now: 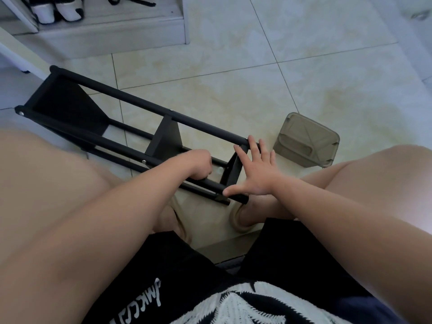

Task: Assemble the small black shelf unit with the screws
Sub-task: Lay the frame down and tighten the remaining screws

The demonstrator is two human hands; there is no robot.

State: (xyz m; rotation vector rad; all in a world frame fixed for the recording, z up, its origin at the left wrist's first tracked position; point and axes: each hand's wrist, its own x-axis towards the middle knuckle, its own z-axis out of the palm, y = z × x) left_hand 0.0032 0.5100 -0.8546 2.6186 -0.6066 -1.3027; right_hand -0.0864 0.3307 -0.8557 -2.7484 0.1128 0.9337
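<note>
The black shelf unit [140, 102] lies on its side on the floor [233, 66] — the left hand [198, 164] grips a near bar, and the right hand [254, 174] rests spread wide on its near end.

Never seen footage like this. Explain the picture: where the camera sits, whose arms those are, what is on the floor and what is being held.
There is no machine here: a person works with bare hands. The single picture comes from a camera worn on the person's head, looking forward and down, so both arms and knees show from above. On the tiled floor the black shelf unit lies on its side. The left hand has its grip curled round a lower tube; whether it also holds a screw is hidden. The right hand is spread open, its fingers and thumb touching the near end of the frame. Beside it sits a smoky translucent container. Shoes sit at the top left.
</note>
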